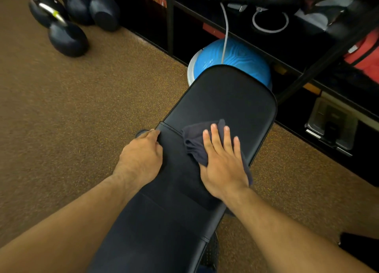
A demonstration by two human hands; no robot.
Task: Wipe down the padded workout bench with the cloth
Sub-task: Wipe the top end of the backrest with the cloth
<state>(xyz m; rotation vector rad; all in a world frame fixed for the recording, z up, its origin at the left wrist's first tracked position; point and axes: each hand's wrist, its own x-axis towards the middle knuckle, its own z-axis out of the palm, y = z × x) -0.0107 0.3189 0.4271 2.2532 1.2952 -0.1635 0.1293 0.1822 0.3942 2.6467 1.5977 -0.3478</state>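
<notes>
Right hand [223, 164] is flat on the cloth [196, 143], fingers [215, 137] spread apart and pressing it onto the padded surface [223, 100], not clamped around it, just pinning it under the palm. The cloth bunches out to the left of those fingers and a strip shows past the heel of the hand. Here is what matters: the bench's long axis runs away from the fingertips, up toward the rounded far end, and most of the bare padding lies straight ahead of the fingers. So the next stroke looks like a push forward along that length. The right hand is the nearer one to that stretch; the left hand [143, 151] sits off to the side, fingers curled over the bench's left edge by the seam, apparently steadying it. Count: one bench, one cloth, two hands. Beyond the far end sit one blue balance dome [238, 55] and several kettlebells [67, 36] on the floor [71, 119], four that I can make out.
</notes>
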